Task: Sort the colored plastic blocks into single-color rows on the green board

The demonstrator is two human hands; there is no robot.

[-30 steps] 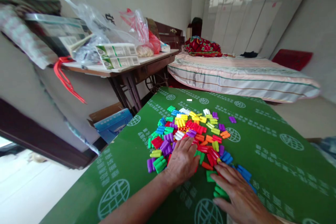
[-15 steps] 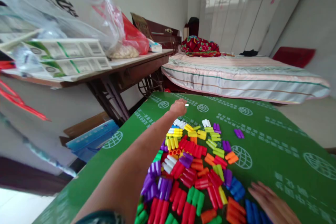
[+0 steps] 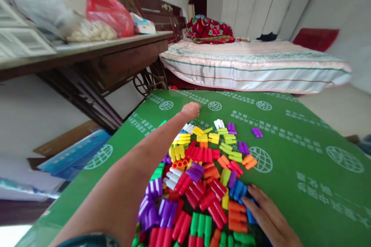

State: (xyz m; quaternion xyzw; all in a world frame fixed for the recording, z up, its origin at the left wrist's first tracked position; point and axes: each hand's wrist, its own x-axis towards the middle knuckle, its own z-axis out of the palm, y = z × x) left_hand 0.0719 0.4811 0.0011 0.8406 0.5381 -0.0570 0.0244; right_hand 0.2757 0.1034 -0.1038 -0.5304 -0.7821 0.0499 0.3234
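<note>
My left hand [image 3: 191, 110] reaches out to the far part of the green board [image 3: 290, 170]. Its fingers are curled closed, and whatever they may hold is hidden. Just nearer to me lie white plastic building pieces [image 3: 219, 124] and yellow pieces [image 3: 214, 138]. At the lower right, my right hand [image 3: 269, 216] rests with fingers stretched and apart. Its fingertips touch or cover part of a blue piece [image 3: 251, 213], beside an orange piece [image 3: 237, 216]. Between the arms spreads a pile of tube-shaped pieces, with red pieces [image 3: 204, 154] in the middle and purple ones [image 3: 154, 216] on the left.
A lone purple piece [image 3: 257, 132] lies right of the pile. On the left stands a table [image 3: 116, 52] carrying plastic bags and boxes. Beyond the board is a bed [image 3: 255, 65] with a striped sheet. A blue box [image 3: 75, 154] sits low at the left.
The view has shifted, lowering the bed in the room's upper part. The white piece seen at my left fingertips is out of sight. My right hand has moved left onto the blue pieces.
</note>
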